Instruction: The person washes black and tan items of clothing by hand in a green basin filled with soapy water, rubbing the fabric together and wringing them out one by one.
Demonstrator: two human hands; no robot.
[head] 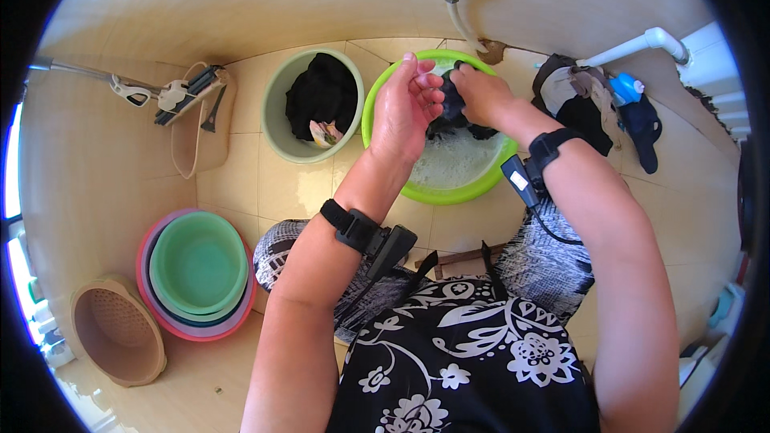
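A bright green plastic basin (460, 193) of sudsy water stands on the tiled floor before me, with dark wet cloth (452, 109) in it. My right hand (479, 93) grips part of this cloth near the basin's far side. Over the basin's left part, my left hand (408, 105) is raised with its palm turned to the right and its fingers loosely curled; I see nothing in it. To the left is a pale green bucket (271, 126) holding black cloth (322, 96) and a small patterned piece of cloth (326, 133).
Stacked basins (198, 261) and a brown washboard basin (117, 334) stand at the lower left. A flat mop (174, 96) leans in a beige mop bucket (201, 147). Dark clothes (580, 102) and a blue bottle (627, 88) lie right. A drain hose (462, 24) hangs behind the green basin.
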